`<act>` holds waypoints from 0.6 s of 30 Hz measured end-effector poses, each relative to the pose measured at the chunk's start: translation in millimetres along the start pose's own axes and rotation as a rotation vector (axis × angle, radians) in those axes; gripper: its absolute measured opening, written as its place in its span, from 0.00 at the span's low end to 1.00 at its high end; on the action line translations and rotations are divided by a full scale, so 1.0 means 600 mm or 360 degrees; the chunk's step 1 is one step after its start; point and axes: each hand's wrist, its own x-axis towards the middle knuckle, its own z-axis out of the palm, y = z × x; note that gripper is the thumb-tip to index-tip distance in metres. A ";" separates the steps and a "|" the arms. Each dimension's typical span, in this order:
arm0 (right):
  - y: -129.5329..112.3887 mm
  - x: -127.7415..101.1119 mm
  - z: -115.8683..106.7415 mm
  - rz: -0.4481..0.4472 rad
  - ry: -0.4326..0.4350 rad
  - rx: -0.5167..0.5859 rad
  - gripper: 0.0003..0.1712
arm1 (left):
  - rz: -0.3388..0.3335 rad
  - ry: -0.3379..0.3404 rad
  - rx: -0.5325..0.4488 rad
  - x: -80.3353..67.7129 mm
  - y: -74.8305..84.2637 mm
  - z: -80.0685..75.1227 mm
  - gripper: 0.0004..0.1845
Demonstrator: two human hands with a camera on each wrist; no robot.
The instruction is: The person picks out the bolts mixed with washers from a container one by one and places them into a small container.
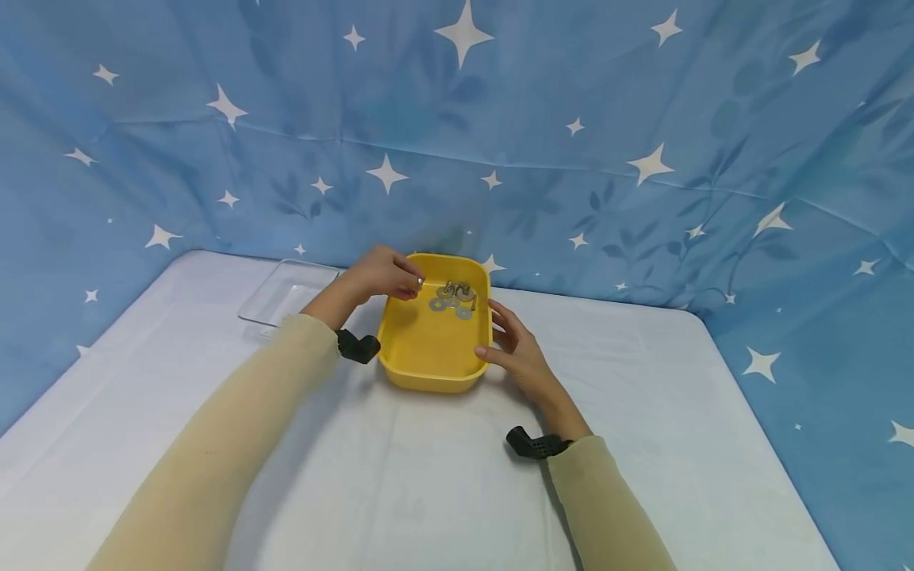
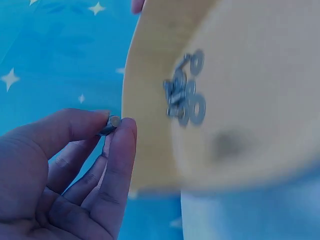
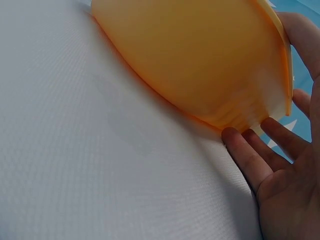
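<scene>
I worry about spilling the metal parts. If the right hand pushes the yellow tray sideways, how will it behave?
The yellow tray looks like thin plastic, so probably light and quick to slide on the smooth white cloth. The washers lie loose, so they would likely shift. It is low and wide, so tipping seems unlikely.

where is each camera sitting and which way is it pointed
Head: worn high, looking forward and down at the yellow tub, both forearms and the left hand and right hand.
Left wrist: beside the tub's rim, facing the fingers pinching a small metal piece.
Right wrist: low over the white table, facing the tub's outer wall and open palm.
Head and left wrist both show the washers.
</scene>
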 end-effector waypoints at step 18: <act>0.003 0.011 -0.001 0.0003 -0.0003 0.0012 0.48 | -0.0109 0.0196 0.0162 -0.032 -0.059 -0.129 0.17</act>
